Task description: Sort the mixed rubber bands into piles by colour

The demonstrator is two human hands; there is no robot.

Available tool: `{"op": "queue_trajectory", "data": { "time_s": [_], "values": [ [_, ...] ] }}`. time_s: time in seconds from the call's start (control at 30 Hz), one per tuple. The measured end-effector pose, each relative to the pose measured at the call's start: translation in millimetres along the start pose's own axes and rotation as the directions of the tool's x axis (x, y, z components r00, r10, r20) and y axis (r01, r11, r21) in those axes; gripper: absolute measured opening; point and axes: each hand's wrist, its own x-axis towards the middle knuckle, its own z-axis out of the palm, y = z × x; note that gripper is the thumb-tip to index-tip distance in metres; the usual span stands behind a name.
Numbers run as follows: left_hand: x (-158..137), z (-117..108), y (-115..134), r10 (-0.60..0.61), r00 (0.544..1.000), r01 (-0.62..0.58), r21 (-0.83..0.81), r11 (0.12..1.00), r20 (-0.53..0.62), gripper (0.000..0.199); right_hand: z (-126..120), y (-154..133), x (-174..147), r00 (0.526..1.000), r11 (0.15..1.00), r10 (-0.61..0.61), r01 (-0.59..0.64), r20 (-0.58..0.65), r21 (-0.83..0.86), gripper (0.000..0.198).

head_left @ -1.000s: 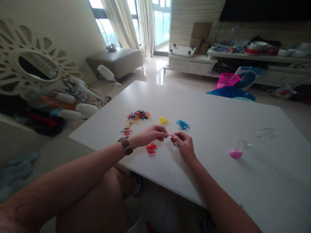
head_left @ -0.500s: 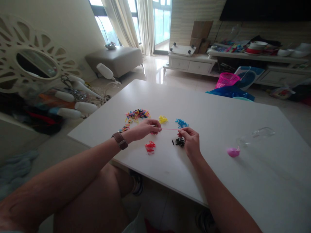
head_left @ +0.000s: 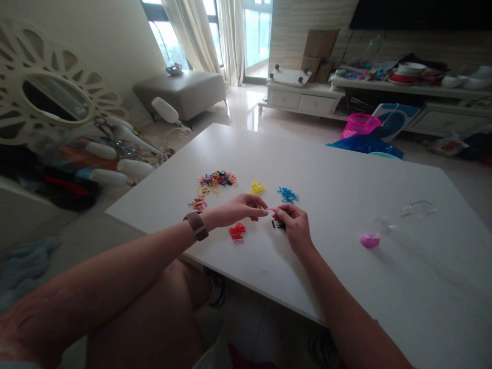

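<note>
A small pink rubber band (head_left: 270,209) is pinched between my left hand (head_left: 251,206) and my right hand (head_left: 292,220), whose fingertips are close together over the white table (head_left: 338,195). Both hands have their fingers closed on it. Partly hidden under my right hand lies a pile of black bands (head_left: 281,225). Red bands (head_left: 237,231) rest nearer to me, below my left hand. Beyond the hands are a yellow pile (head_left: 258,187) and a blue pile (head_left: 288,194). A larger heap of mixed-colour bands (head_left: 218,179) spreads to the left, trailing towards my left wrist.
On the table's right side are a pink balloon-like object (head_left: 369,240) and a clear plastic container (head_left: 407,214). A lamp with white shades (head_left: 134,168) stands beside the left edge. Past the far edge are a pink basket (head_left: 361,125) and a blue plastic bag (head_left: 365,145).
My hands have come closer together, and the pink band, stretched long between them before, is now short. My left hand has shifted to the right.
</note>
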Motion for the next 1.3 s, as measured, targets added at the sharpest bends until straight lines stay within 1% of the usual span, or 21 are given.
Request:
{"op": "queue_trajectory", "data": {
  "time_s": [0.13, 0.2, 0.3, 0.4, 0.47, 0.67, 0.87, 0.97, 1.07, 1.1, 1.17, 1.3],
  "values": [
    [0, 10, 3, 0.036, 0.999, -0.036, 0.000, 0.999, 0.004, 0.031, 3, -3, -2, 0.999, 0.999, -0.004, 0.006, 0.044, -0.049, 0.019],
    [1, 12, 4, 0.047, 0.999, -0.048, -0.022, 0.999, -0.017, 0.029, 2, -5, -2, 0.999, 0.998, -0.003, 0.005, 0.046, -0.056, 0.019],
    [3, 8, 5, 0.047, 0.997, -0.050, -0.040, 0.998, -0.058, 0.024, -3, -8, 0, 1.000, 0.999, 0.002, -0.001, 0.005, -0.040, 0.017],
    [4, 0, 5, 0.048, 0.996, -0.052, -0.049, 0.997, -0.080, 0.020, -9, -11, 4, 0.998, 0.999, -0.031, 0.029, -0.054, -0.028, 0.014],
    [5, -3, 5, 0.059, 0.995, -0.064, -0.053, 0.997, -0.085, 0.017, -13, -11, 7, 0.996, 0.999, -0.050, 0.049, -0.072, -0.022, 0.012],
    [4, -4, 8, 0.076, 0.995, -0.080, -0.061, 0.995, -0.070, 0.016, -16, -11, 9, 0.996, 0.998, -0.068, 0.069, -0.053, 0.012, 0.011],
    [7, -2, 14, 0.105, 0.991, -0.107, -0.029, 0.994, -0.079, 0.018, -18, -11, 10, 0.995, 0.996, -0.086, 0.087, -0.052, 0.023, 0.010],
    [9, -5, 12, 0.098, 0.989, -0.104, -0.046, 0.994, -0.112, 0.020, -24, -10, 14, 0.989, 0.995, -0.091, 0.096, -0.116, 0.038, 0.009],
    [9, -10, 9, 0.088, 0.981, -0.101, -0.068, 0.993, -0.172, 0.021, -29, -9, 18, 0.977, 0.991, -0.117, 0.126, -0.179, 0.037, 0.009],
    [8, -11, 8, 0.086, 0.979, -0.100, -0.070, 0.992, -0.186, 0.022, -29, -9, 18, 0.978, 0.992, -0.121, 0.127, -0.169, 0.022, 0.010],
    [7, -12, 6, 0.081, 0.978, -0.094, -0.061, 0.994, -0.191, 0.023, -26, -9, 15, 0.988, 0.994, -0.108, 0.107, -0.112, -0.016, 0.014],
    [3, -3, 6, 0.076, 0.991, -0.079, -0.018, 0.997, -0.113, 0.026, -13, -10, 7, 0.998, 0.997, -0.056, 0.056, 0.010, -0.059, 0.021]
  ]
}}
